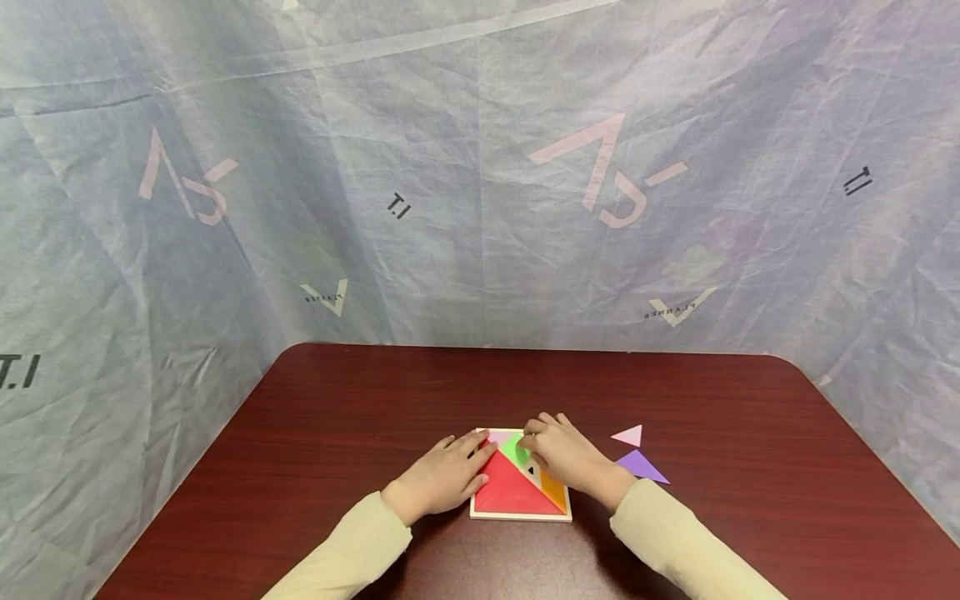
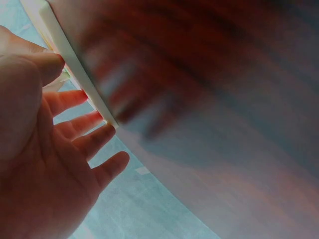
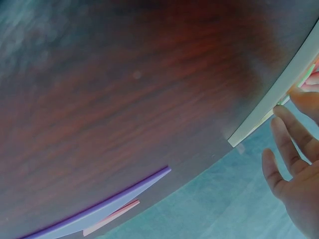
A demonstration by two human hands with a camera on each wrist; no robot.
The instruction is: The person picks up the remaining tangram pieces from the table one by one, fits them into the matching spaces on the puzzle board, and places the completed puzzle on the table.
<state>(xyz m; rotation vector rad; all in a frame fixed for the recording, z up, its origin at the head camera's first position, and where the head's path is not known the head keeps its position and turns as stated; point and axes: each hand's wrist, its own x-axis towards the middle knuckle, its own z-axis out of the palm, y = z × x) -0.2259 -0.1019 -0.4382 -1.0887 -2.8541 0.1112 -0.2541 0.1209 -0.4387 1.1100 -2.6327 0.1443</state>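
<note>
A square tangram board (image 1: 521, 517) with a pale rim lies flat near the table's front. A large red triangle (image 1: 517, 492), a pink piece (image 1: 498, 436) and an orange piece (image 1: 553, 493) lie in it. My left hand (image 1: 447, 473) rests over the board's left side, fingers spread and fairly straight; in the left wrist view its fingertips are at the rim. From the right, my right hand (image 1: 564, 450) reaches over the board, thumb and forefinger pinching a green tangram piece (image 1: 513, 451). Part of that piece is hidden under the fingers. Beside it shows a pale bare patch with a small dark mark.
To the right of the board, a small pink triangle (image 1: 630, 435) and a purple triangle (image 1: 642, 467) lie on the dark red-brown table (image 1: 360, 408). A grey printed cloth (image 1: 450, 167) hangs around the table's back and sides.
</note>
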